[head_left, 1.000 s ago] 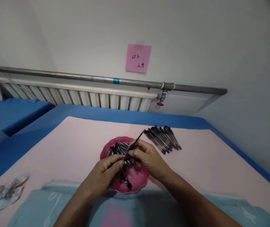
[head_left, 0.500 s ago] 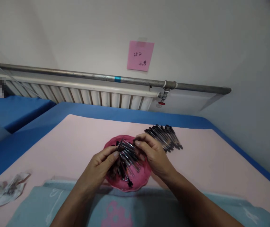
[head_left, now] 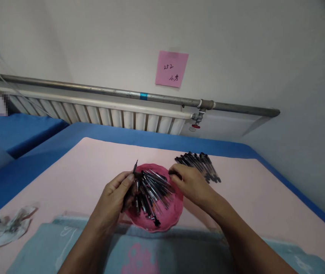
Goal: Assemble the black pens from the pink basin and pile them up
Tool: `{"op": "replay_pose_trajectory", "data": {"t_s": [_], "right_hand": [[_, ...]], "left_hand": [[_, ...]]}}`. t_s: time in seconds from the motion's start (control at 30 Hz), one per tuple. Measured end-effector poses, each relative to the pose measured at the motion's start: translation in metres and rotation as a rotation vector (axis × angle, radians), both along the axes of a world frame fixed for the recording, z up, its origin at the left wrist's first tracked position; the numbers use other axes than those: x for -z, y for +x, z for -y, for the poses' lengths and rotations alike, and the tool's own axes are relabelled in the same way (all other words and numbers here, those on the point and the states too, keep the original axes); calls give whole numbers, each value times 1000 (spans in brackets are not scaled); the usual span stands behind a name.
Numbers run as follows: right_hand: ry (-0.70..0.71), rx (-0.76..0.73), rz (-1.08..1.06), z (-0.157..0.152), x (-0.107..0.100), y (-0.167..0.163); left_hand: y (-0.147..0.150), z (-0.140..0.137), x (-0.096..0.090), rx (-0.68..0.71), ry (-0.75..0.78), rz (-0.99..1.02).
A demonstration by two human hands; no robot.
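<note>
My left hand (head_left: 119, 192) is closed at the left rim of a pink scalloped bowl (head_left: 171, 217). Between its thumb and fingers is a dark pen tip section (head_left: 135, 166), its point tilted upward; the rest is hidden by the fingers. Dark stains show on the fingertips. My right hand (head_left: 191, 182) is curled over the bowl's right rim, with a small dark thing partly visible at the fingertips. A heap of clear and black pen parts (head_left: 152, 190) fills much of the bowl. Behind the right hand, capped pens (head_left: 199, 163) lie side by side.
A pink sheet (head_left: 94, 160) covers the blue table (head_left: 162, 137). A blue-green cloth (head_left: 173, 251) lies along the near edge. At the left is a stained white cloth (head_left: 11, 228). Beyond stand a radiator (head_left: 128, 120), a pipe (head_left: 99, 89) and a wall with a pink note (head_left: 172, 69).
My hands have moved apart, the right one to the right and curled more tightly. The pen point in my left hand now stands steeper, further left. The view has shifted slightly.
</note>
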State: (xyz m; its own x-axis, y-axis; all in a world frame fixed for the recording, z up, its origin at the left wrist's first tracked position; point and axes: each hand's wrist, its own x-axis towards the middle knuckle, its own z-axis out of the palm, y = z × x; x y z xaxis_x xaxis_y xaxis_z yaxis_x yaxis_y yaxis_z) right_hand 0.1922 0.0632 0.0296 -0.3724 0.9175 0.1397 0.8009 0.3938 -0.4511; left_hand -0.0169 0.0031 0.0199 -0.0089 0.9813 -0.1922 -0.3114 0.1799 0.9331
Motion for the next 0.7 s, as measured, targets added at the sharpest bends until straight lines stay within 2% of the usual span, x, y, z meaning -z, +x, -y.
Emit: {"op": "replay_pose_trajectory", "data": {"t_s": [0.07,0.17,0.3,0.4,0.7], "right_hand": [[-2,-24,104,1,-1,1],[-69,-108,152,9,-4,-3],[-194,-334,137,26,-4,-16],[-203,-481,132,34,3,-26],[-218,-540,284,35,17,-38]], "left_hand": [[-1,-1,-1,-33,-11,1],[-4,-3,0,-69,-19,9],[-5,-4,1,-89,-14,18],[-4,-4,1,-85,-15,7],[-1,-3,1,-78,-30,-11]]}}
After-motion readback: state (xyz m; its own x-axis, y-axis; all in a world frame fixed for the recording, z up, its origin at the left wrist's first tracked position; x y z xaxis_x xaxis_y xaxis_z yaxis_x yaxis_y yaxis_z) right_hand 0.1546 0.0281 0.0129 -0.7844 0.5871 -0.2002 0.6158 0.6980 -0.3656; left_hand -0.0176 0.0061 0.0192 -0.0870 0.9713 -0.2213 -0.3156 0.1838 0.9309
